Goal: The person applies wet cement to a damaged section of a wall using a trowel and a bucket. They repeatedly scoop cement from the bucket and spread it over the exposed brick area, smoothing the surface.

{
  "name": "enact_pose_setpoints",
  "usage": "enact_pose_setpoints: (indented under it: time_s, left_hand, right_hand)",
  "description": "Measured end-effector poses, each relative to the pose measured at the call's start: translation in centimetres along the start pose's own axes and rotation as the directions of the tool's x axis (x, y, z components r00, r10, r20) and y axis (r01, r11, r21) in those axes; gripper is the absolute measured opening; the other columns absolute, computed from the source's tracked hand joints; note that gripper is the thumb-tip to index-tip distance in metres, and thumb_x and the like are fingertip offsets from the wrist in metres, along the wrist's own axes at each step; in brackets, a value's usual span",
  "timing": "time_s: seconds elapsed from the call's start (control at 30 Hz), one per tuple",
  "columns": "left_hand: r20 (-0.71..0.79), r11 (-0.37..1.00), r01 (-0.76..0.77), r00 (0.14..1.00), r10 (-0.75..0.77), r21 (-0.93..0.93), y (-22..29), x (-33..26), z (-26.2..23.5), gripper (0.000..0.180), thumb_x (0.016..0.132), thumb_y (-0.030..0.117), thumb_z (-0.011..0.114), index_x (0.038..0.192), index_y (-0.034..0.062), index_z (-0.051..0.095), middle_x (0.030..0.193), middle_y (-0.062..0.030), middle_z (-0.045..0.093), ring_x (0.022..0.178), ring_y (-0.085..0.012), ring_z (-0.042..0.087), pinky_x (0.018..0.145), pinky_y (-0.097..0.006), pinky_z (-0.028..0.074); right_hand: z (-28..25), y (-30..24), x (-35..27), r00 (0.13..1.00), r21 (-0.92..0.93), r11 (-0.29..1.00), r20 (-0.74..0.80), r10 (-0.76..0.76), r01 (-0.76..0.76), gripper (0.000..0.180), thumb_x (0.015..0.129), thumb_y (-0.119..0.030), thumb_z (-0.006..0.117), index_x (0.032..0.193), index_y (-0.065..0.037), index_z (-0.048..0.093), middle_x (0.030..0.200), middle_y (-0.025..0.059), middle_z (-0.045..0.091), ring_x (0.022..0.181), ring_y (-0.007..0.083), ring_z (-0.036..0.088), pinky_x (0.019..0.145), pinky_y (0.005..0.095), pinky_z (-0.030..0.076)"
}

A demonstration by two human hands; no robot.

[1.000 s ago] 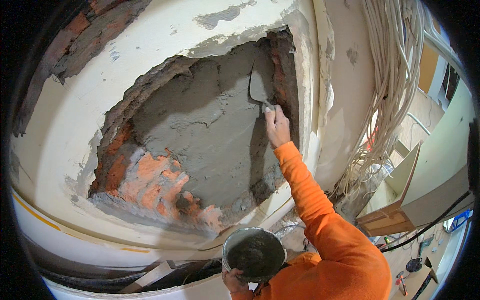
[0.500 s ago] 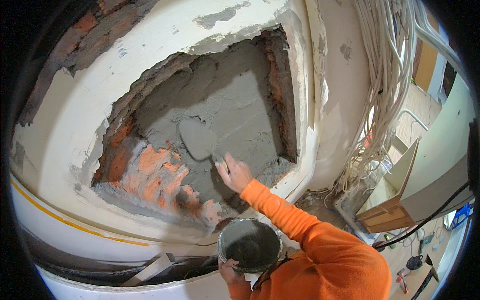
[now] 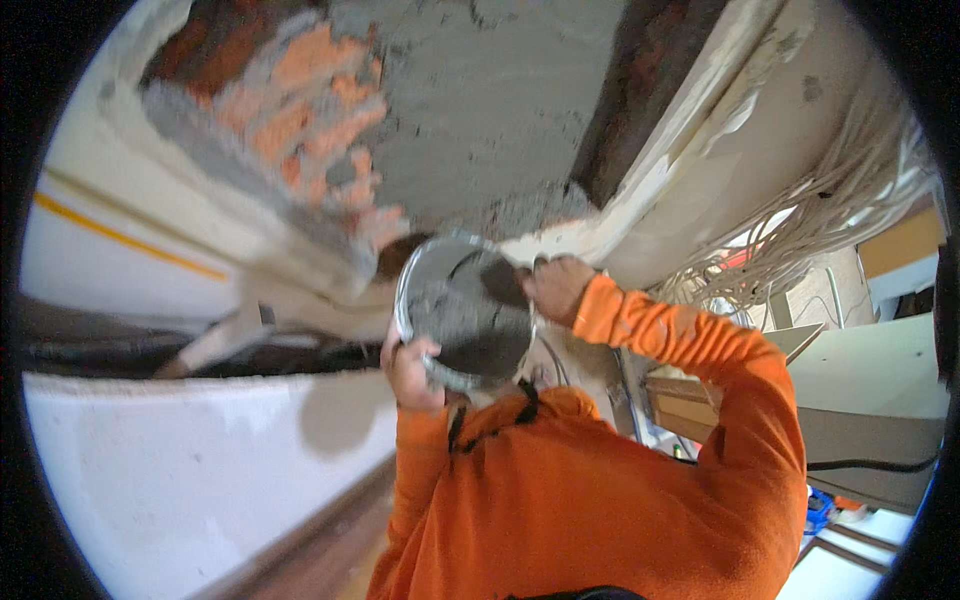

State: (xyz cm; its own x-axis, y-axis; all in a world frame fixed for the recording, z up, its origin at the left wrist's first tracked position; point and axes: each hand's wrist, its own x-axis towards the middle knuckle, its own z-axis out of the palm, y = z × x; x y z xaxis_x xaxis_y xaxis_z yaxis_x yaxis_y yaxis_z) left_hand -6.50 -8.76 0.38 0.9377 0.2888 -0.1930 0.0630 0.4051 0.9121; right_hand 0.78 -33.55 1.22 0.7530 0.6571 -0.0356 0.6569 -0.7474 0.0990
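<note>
My left hand (image 3: 412, 370) grips the rim of a round bucket (image 3: 402, 308), with the thumb over the edge and the fingers outside. Grey wet mortar (image 3: 448, 318) lies inside, partly in shadow. At the bucket's right rim, my right hand (image 3: 560, 288) is closed around the handle of a trowel (image 3: 504, 284). The trowel's dark blade reaches into the bucket over the mortar; its outline is blurred. Beyond the bucket is a wall recess coated with smooth grey mortar (image 3: 490, 110). Bare orange brick (image 3: 305, 95) shows at its left side.
White cables (image 3: 800, 225) hang in a bundle at the right. Below them stands a pale cabinet panel (image 3: 880, 370). A white ledge (image 3: 220, 460) runs along the lower left, with a dark gap and a light wooden piece (image 3: 225, 340) behind it.
My right hand has brought the trowel from the mortared recess down into the bucket. My left hand still holds the bucket. The view has tipped downward, so the recess sits higher.
</note>
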Motion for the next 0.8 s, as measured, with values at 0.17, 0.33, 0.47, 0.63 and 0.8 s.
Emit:
enact_pose_setpoints:
  time_s: [0.17, 0.33, 0.47, 0.63, 0.8]
  left_hand:
    - [0.029, 0.986, 0.006, 1.000, -0.002, -0.164, 0.3, -3.2, 4.0, 0.061, 0.060, -0.006, 0.051, 0.121, -0.0035, 0.058, 0.105, -0.0058, 0.061, 0.092, -0.0177, 0.056, 0.083, -0.026, 0.045]
    - [-0.024, 0.983, -0.036, 0.999, 0.032, -0.181, -1.5, -5.0, 4.5, 0.062, 0.060, -0.006, 0.050, 0.121, -0.0066, 0.057, 0.106, -0.0081, 0.063, 0.090, -0.0178, 0.059, 0.078, -0.027, 0.048]
    - [-0.009, 0.996, -0.085, 0.996, 0.085, -0.012, -3.4, -6.1, 2.7, 0.060, 0.059, -0.004, 0.049, 0.118, -0.0062, 0.060, 0.096, -0.0082, 0.065, 0.084, -0.0188, 0.061, 0.074, -0.026, 0.049]
    - [-0.131, 0.996, 0.009, 0.991, -0.021, -0.089, -3.0, -9.7, 0.4, 0.061, 0.059, -0.006, 0.047, 0.119, -0.0047, 0.058, 0.102, -0.0105, 0.065, 0.088, -0.0208, 0.063, 0.077, -0.028, 0.051]
    - [-0.186, 0.986, 0.015, 0.981, -0.046, -0.165, -6.1, -11.5, -3.1, 0.063, 0.065, -0.011, 0.046, 0.127, -0.0032, 0.056, 0.103, -0.0069, 0.067, 0.075, -0.0123, 0.060, 0.062, -0.022, 0.050]
  right_hand:
    - [0.1, -2.3, -0.3, 0.964, 0.051, 0.998, 0.262, -0.034, 0.022, 0.021, 0.084, -0.017, 0.052, 0.092, -0.007, 0.069, 0.086, 0.0132, 0.068, 0.082, 0.0284, 0.068, 0.066, 0.0410, 0.054]
    - [1.1, -2.2, -2.9, 0.921, 0.238, 0.948, 0.278, -0.274, 0.210, 0.024, 0.083, -0.018, 0.054, 0.098, -0.006, 0.067, 0.086, 0.0139, 0.068, 0.085, 0.0314, 0.067, 0.074, 0.0437, 0.054]
    - [6.0, -3.2, -4.6, 0.933, 0.510, 0.840, 0.179, -0.313, 0.184, 0.039, 0.086, -0.035, 0.057, 0.114, -0.008, 0.060, 0.090, 0.0194, 0.065, 0.087, 0.0329, 0.065, 0.074, 0.0432, 0.052]
    - [8.1, -4.5, -7.1, 0.920, 0.735, 0.677, 0.288, -0.267, -0.033, 0.049, 0.092, -0.047, 0.049, 0.121, -0.008, 0.057, 0.101, 0.0207, 0.065, 0.094, 0.0388, 0.062, 0.084, 0.0472, 0.049]
    - [5.4, -2.8, -8.2, 0.897, 0.612, 0.785, 0.287, -0.337, 0.099, 0.050, 0.094, -0.048, 0.047, 0.119, -0.006, 0.056, 0.098, 0.0202, 0.066, 0.092, 0.0409, 0.062, 0.082, 0.0486, 0.049]
